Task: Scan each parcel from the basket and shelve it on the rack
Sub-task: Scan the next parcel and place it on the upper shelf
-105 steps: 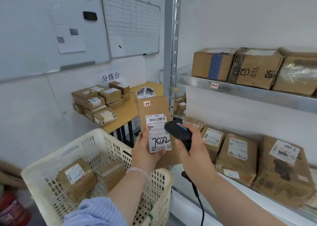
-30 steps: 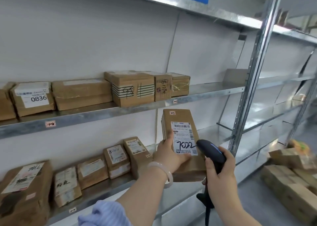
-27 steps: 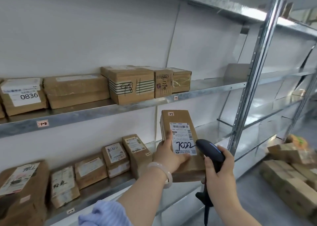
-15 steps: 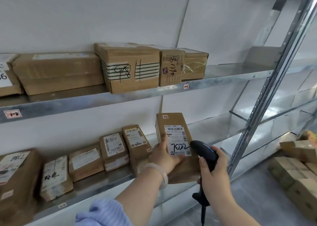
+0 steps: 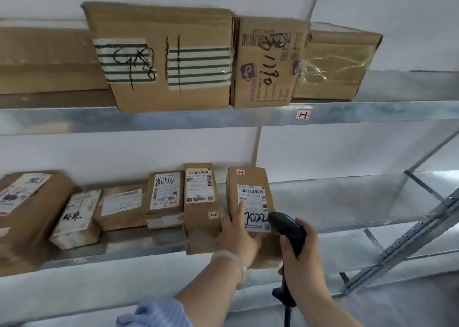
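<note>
My left hand (image 5: pixel 238 237) grips a brown cardboard parcel (image 5: pixel 248 180) whose white label carries a barcode and the handwritten number 7022. The parcel stands tilted at the lower shelf (image 5: pixel 323 202) of the metal rack, right beside the last box (image 5: pixel 201 202) in a row of parcels; whether it rests on the shelf is hidden by my hand. My right hand (image 5: pixel 300 254) holds a black barcode scanner (image 5: pixel 285 227), its head just right of the label. The basket is out of view.
The lower shelf holds several labelled parcels (image 5: pixel 164 197) to the left of mine; bare metal lies to the right. The upper shelf (image 5: pixel 372 110) carries larger boxes (image 5: pixel 164 55). A slanted metal upright (image 5: pixel 407 244) stands at the right.
I have come closer to the rack and the view has dipped. My left hand has carried the 7022 parcel forward to the lower shelf beside the row; the scanner has followed it.
</note>
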Available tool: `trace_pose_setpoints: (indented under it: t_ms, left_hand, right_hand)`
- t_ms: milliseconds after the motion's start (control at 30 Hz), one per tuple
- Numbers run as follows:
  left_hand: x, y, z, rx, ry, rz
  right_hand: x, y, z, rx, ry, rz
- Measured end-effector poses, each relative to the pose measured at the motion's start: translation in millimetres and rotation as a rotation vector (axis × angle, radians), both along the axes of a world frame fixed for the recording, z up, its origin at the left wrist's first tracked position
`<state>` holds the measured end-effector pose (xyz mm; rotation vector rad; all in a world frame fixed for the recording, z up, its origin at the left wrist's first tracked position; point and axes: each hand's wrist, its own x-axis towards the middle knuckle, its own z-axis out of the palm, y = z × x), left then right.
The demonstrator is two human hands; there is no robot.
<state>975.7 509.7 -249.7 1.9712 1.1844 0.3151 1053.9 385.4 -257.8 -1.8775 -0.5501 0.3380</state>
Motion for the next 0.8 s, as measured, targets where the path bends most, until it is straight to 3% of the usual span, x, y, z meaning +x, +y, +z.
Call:
trace_pose_setpoints:
  t_ms: [467, 800]
  left_hand:
    - [7.5, -2.7, -36.1, 0.005, -0.026, 0.096]
    - [-2.3, -13.4, -36.5, 0.168, -0.044, 0.080]
  right_hand:
    - [37.9, 30.3, -24.0, -0.067, 0.075, 0.185]
    - [40.0, 27.5, -26.3, -0.043, 0.075, 0.256]
